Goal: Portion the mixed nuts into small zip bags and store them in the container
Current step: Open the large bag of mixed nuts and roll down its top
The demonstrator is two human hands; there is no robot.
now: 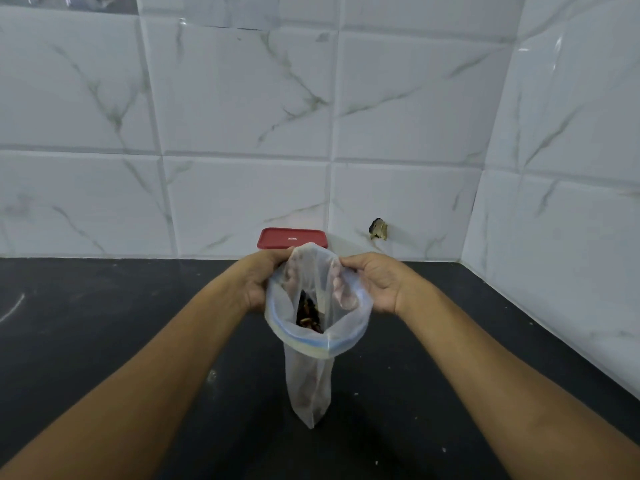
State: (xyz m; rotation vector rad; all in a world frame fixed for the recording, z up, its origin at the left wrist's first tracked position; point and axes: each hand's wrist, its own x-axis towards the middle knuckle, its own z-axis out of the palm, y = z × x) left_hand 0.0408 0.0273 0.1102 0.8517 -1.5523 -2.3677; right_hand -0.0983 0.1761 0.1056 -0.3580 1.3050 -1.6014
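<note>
My left grip and right grip each pinch the bag at its rim; I see nuts inside. The container stands behind.

The single head-worn, wide-angle view looks forward and steeply down, close over the zip bag, which hangs at frame centre. Beyond the bag it faces the marble-tiled wall squarely, with the red lid just behind the bag. The black counter spreads to both sides, and the wall corner stands to the bag's right.
</note>
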